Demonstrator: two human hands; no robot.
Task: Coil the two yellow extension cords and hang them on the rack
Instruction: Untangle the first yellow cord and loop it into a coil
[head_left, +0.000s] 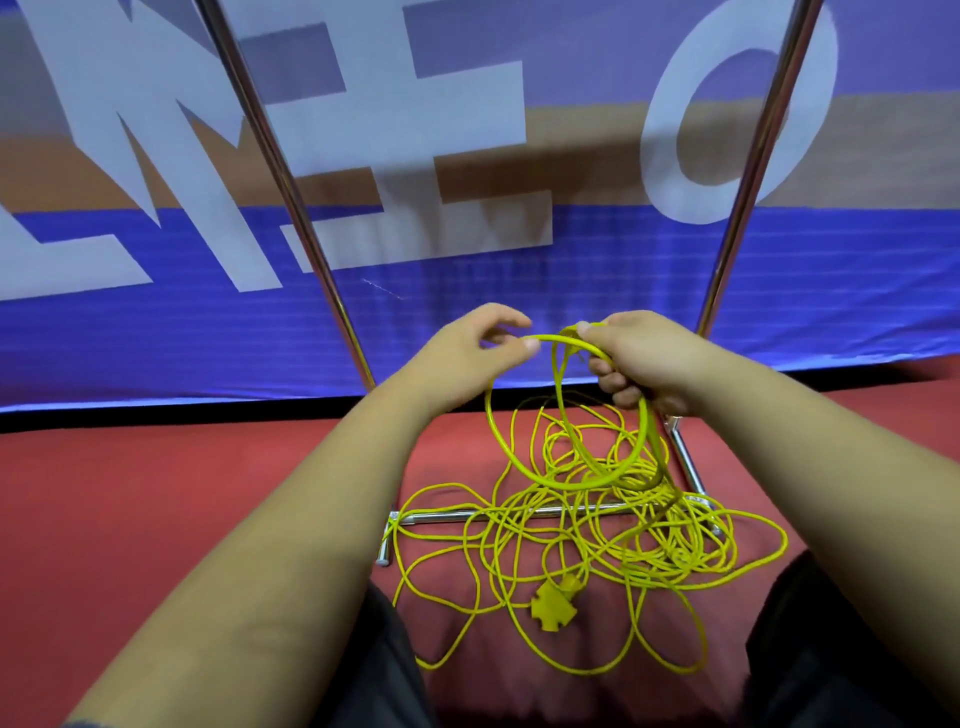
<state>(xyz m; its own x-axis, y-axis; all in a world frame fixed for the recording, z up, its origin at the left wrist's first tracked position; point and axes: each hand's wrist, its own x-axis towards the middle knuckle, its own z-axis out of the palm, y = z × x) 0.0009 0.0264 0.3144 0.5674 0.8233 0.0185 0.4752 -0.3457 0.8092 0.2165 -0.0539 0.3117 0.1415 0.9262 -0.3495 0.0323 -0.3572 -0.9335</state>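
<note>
A tangle of yellow extension cord (571, 540) lies on the red floor over the base of a chrome rack (311, 249). A yellow multi-outlet end (555, 603) rests at the front of the pile. My right hand (644, 358) grips a hanging loop of the cord (519, 457) together with a cord end near its thumb. My left hand (478, 348) pinches the same cord between thumb and finger, just left of the right hand. I cannot tell the two cords apart in the tangle.
The rack's two slanting chrome poles rise left and right (748, 171) of my hands; its base bars (457, 515) lie under the cord. A blue banner with large pale letters (156, 156) stands right behind. My dark-clothed knees (831, 649) flank the pile.
</note>
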